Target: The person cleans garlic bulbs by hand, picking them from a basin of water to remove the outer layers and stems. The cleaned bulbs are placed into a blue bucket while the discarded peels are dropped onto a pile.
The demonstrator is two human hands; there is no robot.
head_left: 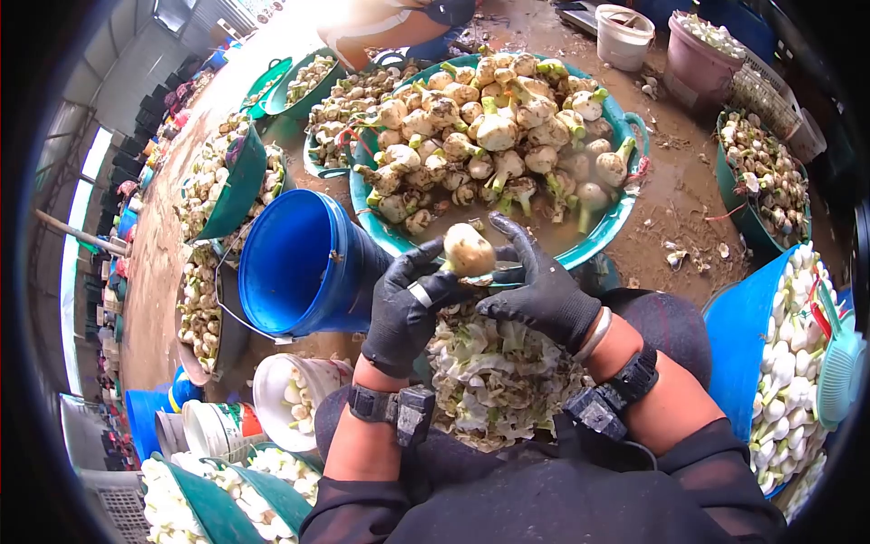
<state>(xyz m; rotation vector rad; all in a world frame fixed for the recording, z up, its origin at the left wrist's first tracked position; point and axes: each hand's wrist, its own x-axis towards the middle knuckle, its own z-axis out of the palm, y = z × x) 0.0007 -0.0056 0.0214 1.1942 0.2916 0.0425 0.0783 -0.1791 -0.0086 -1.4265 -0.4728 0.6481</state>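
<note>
My left hand (404, 308), in a black glove with a pale band around one finger, grips a round, dirt-speckled bulb (468, 251) from its left side. My right hand (544, 290), gloved in black too, is open beside the bulb, fingers apart and pointing up and left. Both hands are over the near rim of a wide teal tub (625, 195), where unpeeled bulbs (497, 131) with green stem stubs are heaped in muddy water. Below my hands lies a pile of pale and brown peelings (498, 376).
A tilted blue bucket (285, 263) stands left of my hands, with a white bucket (283, 399) nearer me. Cleaned white bulbs (787, 399) fill a blue container at right. More bulb-filled tubs (766, 181) line both sides. A person (385, 27) is at the far end.
</note>
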